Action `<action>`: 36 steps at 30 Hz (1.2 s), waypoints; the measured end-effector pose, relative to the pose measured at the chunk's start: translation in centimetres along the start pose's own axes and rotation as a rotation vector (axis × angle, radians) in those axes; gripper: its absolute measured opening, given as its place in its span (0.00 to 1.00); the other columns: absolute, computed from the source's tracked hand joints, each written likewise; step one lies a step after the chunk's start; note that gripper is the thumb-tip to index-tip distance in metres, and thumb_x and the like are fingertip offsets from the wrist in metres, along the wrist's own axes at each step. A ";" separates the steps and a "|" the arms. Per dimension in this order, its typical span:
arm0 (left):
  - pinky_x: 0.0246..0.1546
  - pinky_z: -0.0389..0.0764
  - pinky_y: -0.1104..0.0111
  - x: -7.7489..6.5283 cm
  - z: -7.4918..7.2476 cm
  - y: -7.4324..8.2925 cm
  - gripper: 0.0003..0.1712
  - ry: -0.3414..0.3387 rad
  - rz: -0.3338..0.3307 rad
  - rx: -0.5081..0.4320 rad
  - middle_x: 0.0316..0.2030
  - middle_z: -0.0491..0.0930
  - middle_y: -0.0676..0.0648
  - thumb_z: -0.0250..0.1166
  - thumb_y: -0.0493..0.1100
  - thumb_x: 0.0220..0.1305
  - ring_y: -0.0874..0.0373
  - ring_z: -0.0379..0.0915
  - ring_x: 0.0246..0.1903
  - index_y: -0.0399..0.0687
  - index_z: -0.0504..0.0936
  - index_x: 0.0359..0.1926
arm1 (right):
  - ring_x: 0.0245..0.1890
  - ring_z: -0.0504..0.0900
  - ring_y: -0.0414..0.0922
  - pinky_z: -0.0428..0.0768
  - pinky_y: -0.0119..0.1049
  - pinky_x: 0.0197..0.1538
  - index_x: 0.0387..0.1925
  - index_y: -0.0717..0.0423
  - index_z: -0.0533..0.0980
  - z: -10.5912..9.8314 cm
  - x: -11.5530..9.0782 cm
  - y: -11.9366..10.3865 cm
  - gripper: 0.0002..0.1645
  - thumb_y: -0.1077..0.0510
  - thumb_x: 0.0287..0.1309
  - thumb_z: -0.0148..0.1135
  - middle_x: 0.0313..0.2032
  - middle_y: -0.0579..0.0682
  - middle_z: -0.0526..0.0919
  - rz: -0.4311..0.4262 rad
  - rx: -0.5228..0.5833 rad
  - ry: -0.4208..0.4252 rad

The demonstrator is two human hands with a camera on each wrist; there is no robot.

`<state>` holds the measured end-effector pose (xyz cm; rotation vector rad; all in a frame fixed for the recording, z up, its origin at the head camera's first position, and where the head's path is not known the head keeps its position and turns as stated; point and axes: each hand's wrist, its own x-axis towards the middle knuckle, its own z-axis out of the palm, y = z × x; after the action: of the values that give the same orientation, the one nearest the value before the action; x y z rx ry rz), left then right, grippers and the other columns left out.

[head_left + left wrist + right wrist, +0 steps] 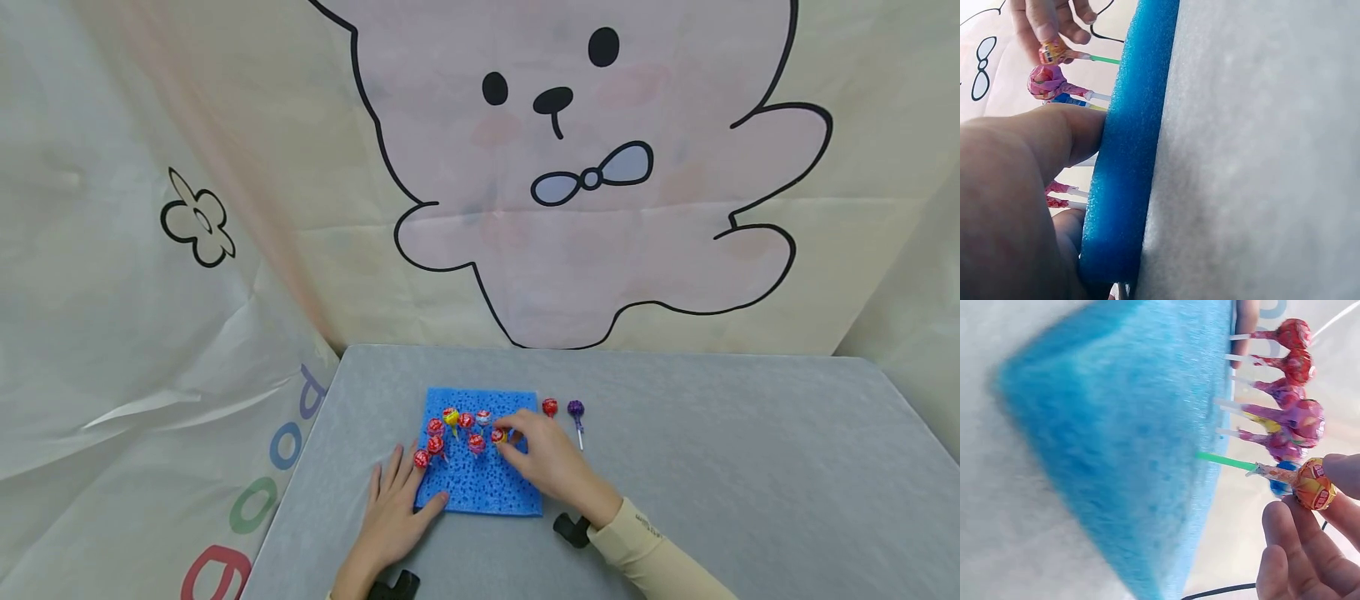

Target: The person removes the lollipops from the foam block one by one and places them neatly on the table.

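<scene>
A blue foam block (495, 492) lies on the table with several wrapped lollipops stuck upright in its back and left part. My right hand (553, 460) pinches the orange-yellow candy head of a lollipop (1315, 485) between thumb and fingers. Its green stick (1225, 460) meets the foam's upper face in the right wrist view. My left hand (392, 518) rests at the block's front left corner, fingers spread along the left side. The left thumb (1079, 134) presses on the foam. Beside the pinched candy stand a pink lollipop (1046, 82) and a blue-wrapped one (1282, 478).
Behind the right hand, a red lollipop (550, 407) and a purple lollipop (576, 408) lie on the grey table (750, 467), right of the block. A printed cloth (675, 250) hangs behind the table's back edge, another at the left side.
</scene>
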<state>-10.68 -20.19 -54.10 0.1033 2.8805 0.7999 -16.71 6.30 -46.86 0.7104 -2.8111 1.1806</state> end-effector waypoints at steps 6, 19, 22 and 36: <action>0.77 0.29 0.34 0.0 0.0 0.0 0.50 -0.004 -0.003 0.002 0.84 0.49 0.47 0.55 0.74 0.70 0.39 0.35 0.83 0.50 0.60 0.82 | 0.38 0.85 0.44 0.82 0.28 0.38 0.49 0.54 0.86 -0.6 0.3 -0.8 0.15 0.62 0.61 0.75 0.41 0.45 0.87 -0.032 0.002 0.036; 0.77 0.29 0.34 0.0 0.1 -0.1 0.50 -0.006 -0.003 -0.005 0.84 0.48 0.47 0.55 0.74 0.70 0.39 0.34 0.83 0.50 0.59 0.82 | 0.38 0.84 0.40 0.81 0.27 0.38 0.50 0.53 0.87 -1.2 0.7 -1.7 0.15 0.59 0.61 0.75 0.42 0.44 0.87 -0.030 -0.034 0.064; 0.77 0.29 0.34 0.0 0.1 -0.1 0.50 -0.004 -0.002 -0.008 0.84 0.47 0.47 0.55 0.74 0.70 0.39 0.34 0.83 0.50 0.59 0.82 | 0.38 0.84 0.40 0.81 0.27 0.38 0.50 0.53 0.87 -1.2 0.7 -1.6 0.15 0.59 0.61 0.75 0.42 0.44 0.87 -0.030 -0.032 0.068; 0.77 0.29 0.34 0.0 0.1 -0.2 0.50 0.002 0.006 -0.006 0.84 0.48 0.47 0.55 0.74 0.70 0.39 0.34 0.83 0.50 0.60 0.82 | 0.38 0.85 0.42 0.82 0.28 0.38 0.50 0.55 0.87 -1.5 0.7 -1.0 0.15 0.59 0.61 0.75 0.43 0.45 0.88 -0.022 -0.010 0.067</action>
<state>-10.65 -20.30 -54.25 0.1113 2.8812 0.8101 -17.18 6.44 -45.03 0.6851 -2.7459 1.1635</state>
